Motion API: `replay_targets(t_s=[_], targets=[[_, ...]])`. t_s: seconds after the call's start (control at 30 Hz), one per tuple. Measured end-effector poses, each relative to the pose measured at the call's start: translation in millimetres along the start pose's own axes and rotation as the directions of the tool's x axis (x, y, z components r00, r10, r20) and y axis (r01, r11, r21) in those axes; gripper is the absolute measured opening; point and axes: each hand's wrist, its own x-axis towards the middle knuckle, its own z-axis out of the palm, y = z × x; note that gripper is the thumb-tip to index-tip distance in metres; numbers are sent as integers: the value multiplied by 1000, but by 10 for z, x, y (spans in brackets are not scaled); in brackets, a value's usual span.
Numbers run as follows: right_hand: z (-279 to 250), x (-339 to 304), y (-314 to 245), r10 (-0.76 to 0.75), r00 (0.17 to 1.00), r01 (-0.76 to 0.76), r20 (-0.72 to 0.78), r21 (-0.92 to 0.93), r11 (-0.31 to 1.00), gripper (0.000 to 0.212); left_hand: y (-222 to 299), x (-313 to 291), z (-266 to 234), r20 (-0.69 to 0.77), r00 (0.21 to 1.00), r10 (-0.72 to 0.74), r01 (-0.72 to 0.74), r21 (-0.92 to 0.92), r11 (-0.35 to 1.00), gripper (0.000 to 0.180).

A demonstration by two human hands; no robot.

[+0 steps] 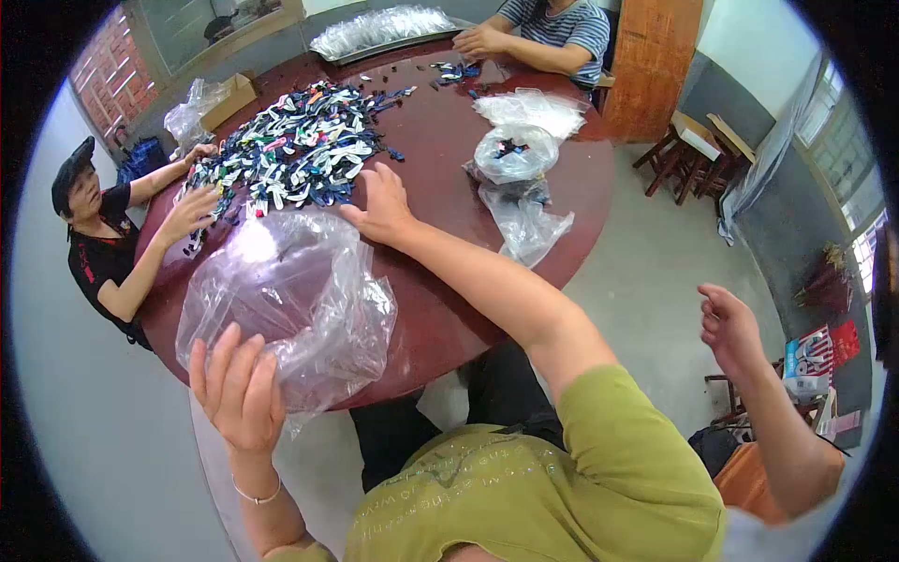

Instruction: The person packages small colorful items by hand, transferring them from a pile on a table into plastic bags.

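My left hand (239,384) grips the near edge of a large clear plastic bag (290,281) that lies crumpled over the front of the round dark red table (449,309). A thin bracelet sits on that wrist. My right hand (382,201) reaches across the table and rests flat, fingers apart, at the bag's far edge. It lies right beside a big pile of small blue, white and black pieces (290,150). I cannot see anything held in my right hand.
A person in black (98,244) at the left has both hands in the pile. A person in stripes (552,33) sits at the far side. Smaller clear bags (515,155) lie right of centre. Another person's open hand (730,328) is raised at my right. Wooden stools (688,155) stand beyond.
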Motion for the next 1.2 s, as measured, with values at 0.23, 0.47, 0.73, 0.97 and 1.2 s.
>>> replay_targets(t_s=[0.23,0.47,0.73,0.97,1.2], targets=[[-115,-225,174,-54,988,74,-148,135,988,55,67,219,177,-86,993,79,-77,28,997,10],[-128,-127,167,26,981,23,-190,254,967,46,21,-46,393,-103,994,17,-18,-4,1000,10],[-139,-121,146,107,977,-41,-187,325,945,36,189,-433,423,-92,980,-175,171,-50,984,21],[-125,-141,175,30,984,18,-174,266,964,33,207,-421,365,-44,972,-231,227,-84,970,22],[-119,-142,161,32,987,9,-160,252,968,33,221,-340,430,-77,978,-194,189,-70,979,20]])
